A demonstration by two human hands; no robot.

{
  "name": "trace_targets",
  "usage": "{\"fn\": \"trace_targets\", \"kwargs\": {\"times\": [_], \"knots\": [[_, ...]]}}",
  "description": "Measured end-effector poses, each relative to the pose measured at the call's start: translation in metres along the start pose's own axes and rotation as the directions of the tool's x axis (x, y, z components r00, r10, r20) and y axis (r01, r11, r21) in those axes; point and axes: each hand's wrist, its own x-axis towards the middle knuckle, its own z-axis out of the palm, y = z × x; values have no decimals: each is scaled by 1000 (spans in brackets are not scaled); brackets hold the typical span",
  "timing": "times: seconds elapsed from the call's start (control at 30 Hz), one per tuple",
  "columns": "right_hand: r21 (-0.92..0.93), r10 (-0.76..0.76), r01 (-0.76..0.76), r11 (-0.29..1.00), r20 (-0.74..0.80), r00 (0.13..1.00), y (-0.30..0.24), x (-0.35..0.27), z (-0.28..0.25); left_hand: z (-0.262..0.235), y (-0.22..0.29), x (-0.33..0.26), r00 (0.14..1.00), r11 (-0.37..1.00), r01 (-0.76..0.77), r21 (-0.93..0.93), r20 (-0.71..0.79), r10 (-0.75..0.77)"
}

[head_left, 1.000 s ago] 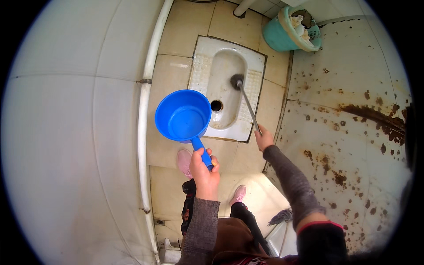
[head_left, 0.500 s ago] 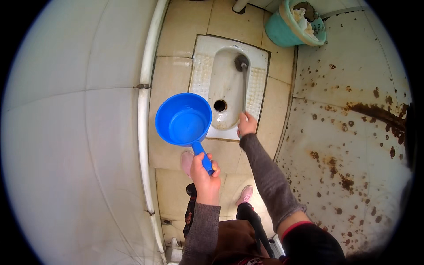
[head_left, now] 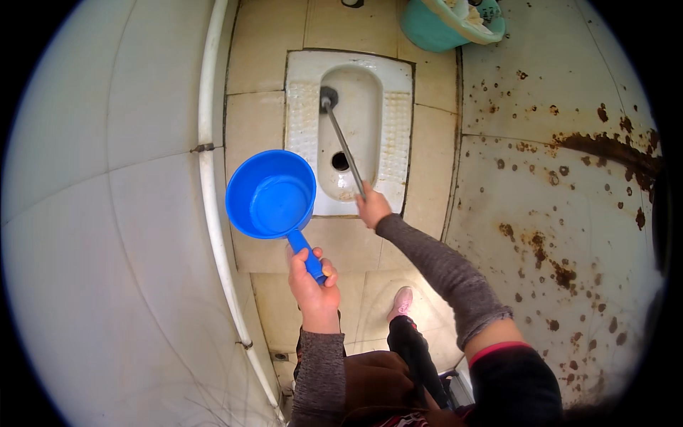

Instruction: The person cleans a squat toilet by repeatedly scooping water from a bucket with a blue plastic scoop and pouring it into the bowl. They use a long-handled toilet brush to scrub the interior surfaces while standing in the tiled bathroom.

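Observation:
My left hand (head_left: 311, 283) grips the handle of a blue plastic water scoop (head_left: 271, 196), held level above the tiled floor left of a white squat toilet pan (head_left: 395, 128). My right hand (head_left: 372, 208) holds the end of a long grey-handled toilet brush (head_left: 342, 139). The brush head rests inside the pan near its far end, above the drain hole (head_left: 340, 161).
A white pipe (head_left: 210, 164) runs along the tiled wall on the left. A teal waste bin (head_left: 447, 23) stands at the far right of the pan. A rust-stained white panel (head_left: 562, 178) fills the right side. My pink shoe (head_left: 402, 302) is on the beige floor tiles.
The brush head has moved from the right part of the pan to its far left end. My right hand shifted left toward the pan's near edge. The scoop stays held level.

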Motion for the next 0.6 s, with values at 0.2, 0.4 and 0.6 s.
{"fn": "trace_targets", "kwargs": {"times": [0.2,0.4,0.6], "knots": [[-306,-68,70,949,18,998,95,-94,-66,10,-11,0,999,999,4,48,45,-6],[-375,-13,-91,922,-266,964,147,-187,-55,6,-13,-1,998,998,43,53,36,-45],[-242,104,-244,939,-476,873,172,-66,-34,11,-29,-5,998,991,50,125,18,-53]]}}
